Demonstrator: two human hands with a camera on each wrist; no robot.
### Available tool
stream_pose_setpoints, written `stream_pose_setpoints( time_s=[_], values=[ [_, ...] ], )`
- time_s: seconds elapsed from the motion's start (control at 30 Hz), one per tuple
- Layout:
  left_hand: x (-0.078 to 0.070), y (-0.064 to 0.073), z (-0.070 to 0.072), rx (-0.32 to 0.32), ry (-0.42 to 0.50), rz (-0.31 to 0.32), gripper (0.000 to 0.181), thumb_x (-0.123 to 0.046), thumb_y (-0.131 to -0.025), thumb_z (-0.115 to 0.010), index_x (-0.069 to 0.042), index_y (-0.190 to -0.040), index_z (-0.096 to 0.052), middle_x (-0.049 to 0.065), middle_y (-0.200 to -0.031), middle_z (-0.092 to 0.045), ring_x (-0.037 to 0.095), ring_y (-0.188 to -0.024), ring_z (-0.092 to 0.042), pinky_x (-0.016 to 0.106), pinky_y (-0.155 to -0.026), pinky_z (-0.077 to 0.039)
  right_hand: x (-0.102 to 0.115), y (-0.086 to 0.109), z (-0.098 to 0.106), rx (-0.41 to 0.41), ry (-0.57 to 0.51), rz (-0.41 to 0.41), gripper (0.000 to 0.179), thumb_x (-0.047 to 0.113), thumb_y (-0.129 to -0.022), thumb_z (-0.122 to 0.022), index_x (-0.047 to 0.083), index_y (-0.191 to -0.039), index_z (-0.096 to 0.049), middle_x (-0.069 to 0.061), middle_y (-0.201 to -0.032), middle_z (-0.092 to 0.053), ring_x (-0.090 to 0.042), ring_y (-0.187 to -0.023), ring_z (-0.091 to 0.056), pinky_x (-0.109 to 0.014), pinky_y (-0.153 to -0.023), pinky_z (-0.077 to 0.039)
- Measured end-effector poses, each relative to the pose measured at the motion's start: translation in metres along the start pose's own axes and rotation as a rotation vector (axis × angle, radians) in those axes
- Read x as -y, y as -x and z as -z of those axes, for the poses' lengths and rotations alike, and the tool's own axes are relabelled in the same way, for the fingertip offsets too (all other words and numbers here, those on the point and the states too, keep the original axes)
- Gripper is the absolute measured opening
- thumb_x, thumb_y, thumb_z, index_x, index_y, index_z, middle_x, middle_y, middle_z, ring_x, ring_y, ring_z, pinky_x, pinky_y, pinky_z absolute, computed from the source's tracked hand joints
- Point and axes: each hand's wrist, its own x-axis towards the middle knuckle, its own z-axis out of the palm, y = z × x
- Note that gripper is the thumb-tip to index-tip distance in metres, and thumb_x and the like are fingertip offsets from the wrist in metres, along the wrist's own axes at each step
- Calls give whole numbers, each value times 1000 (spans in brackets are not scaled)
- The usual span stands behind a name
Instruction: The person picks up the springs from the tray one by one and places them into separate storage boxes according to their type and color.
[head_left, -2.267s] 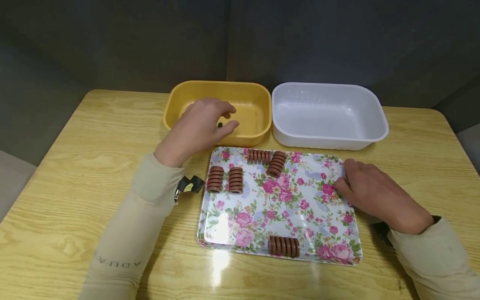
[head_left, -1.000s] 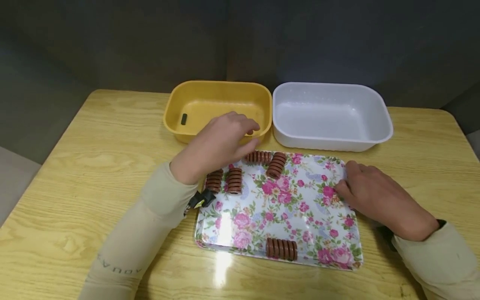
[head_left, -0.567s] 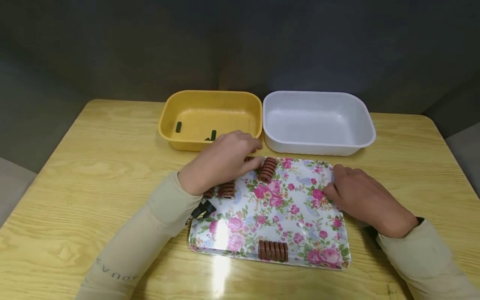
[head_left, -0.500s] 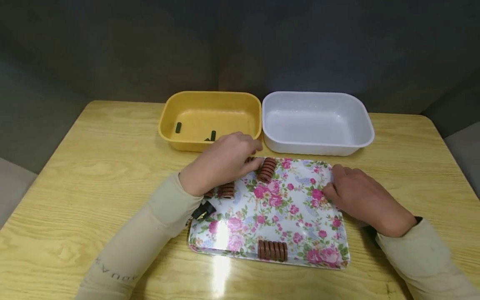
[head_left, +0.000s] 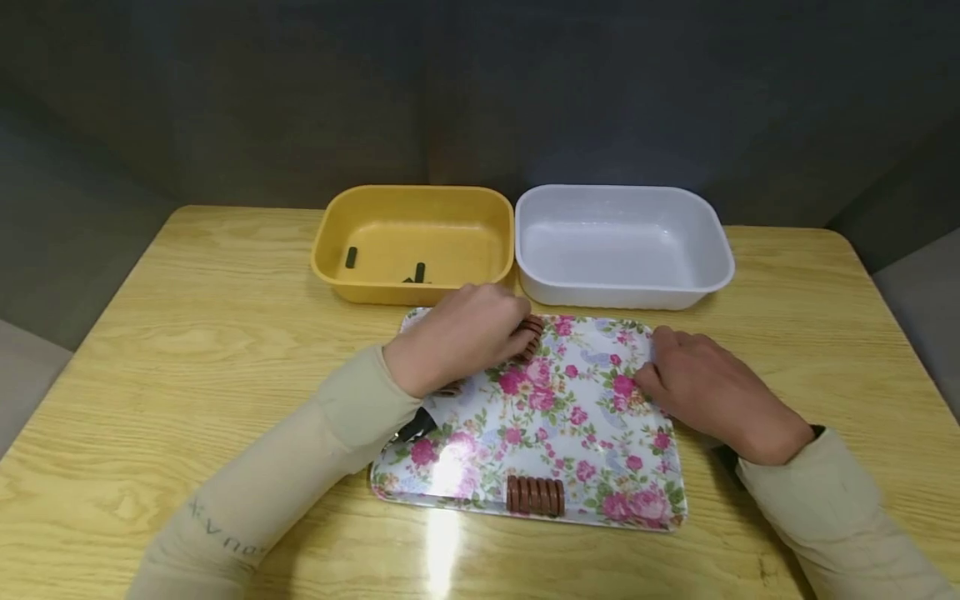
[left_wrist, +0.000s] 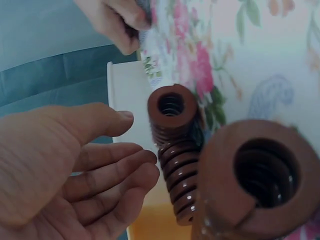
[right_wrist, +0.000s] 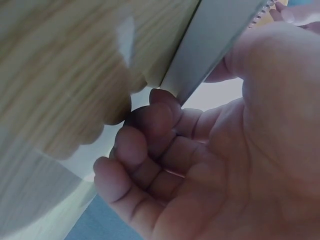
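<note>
4+ springs (head_left: 535,497), 2 tubs (head_left: 375,293), 1 tray (head_left: 555,450)

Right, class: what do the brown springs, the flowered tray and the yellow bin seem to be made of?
The brown springs look like painted or coated metal: thick, evenly wound coils with small glints. The flowered tray seems hard plastic, perhaps melamine: glossy, with a bright reflection across its print. The yellow bin is probably moulded plastic: even colour, rounded corners, soft sheen.

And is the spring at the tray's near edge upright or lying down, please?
Lying down: the spring stretches lengthwise along that edge of the tray.
</note>
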Motion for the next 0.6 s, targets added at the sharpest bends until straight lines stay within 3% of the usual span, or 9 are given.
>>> stream_pose_setpoints(
  time_s=[0.17,0.6],
  values=[
    [-2,-3,-4,12,14,-12,36,-15,-100,-60,-18,-66,-50,-4,-60,-43,8,-53,-41,24,-53,-37,2,-1,0,14,6,-22,21,22,-102,-49,7,-87,-49,-5,-73,-48,-16,-65,-44,-29,-63,-37],
    [-7,-5,-6,32,-8,-38,32,-12,-98,-62,-17,-68,-54,-4,-59,-47,7,-53,-43,22,-52,-40,3,5,-1,-10,-32,-33,23,22,-104,-47,10,-84,-48,-3,-71,-50,-15,-60,-43,-27,-59,-35]
  ],
)
